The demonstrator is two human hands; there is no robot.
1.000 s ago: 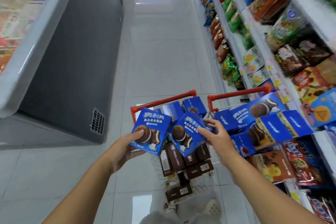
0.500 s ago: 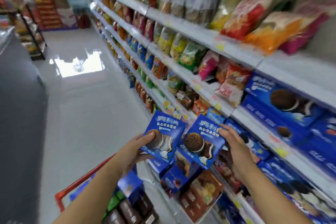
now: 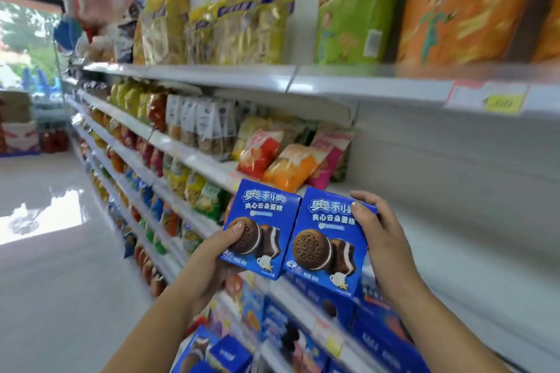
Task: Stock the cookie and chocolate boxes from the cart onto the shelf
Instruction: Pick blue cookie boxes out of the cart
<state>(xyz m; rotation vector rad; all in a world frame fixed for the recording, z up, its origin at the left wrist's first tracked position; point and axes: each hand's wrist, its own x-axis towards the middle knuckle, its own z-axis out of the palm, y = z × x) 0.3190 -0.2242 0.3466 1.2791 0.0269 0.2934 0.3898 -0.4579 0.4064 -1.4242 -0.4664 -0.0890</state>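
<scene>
I hold two blue cookie boxes side by side in front of the shelf. My left hand [image 3: 212, 257] grips the left blue box [image 3: 266, 218] at its lower left corner, thumb on the cookie picture. My right hand [image 3: 378, 236] grips the right blue box [image 3: 324, 227] along its right edge. Both boxes face me, upright, level with a white shelf board [image 3: 454, 221] whose right part behind them is bare. More blue boxes [image 3: 372, 339] stand on the shelf below.
Snack bags [image 3: 288, 160] lie on the same shelf to the left of the bare stretch. Tall green and orange packs [image 3: 354, 6] fill the top shelf. Several blue boxes [image 3: 212, 354] sit at the bottom edge. The aisle floor [image 3: 60, 251] runs to the left.
The view swung from the cart up to the shelves. Both hands lifted the two boxes from over the cart up to the level of the bare shelf section.
</scene>
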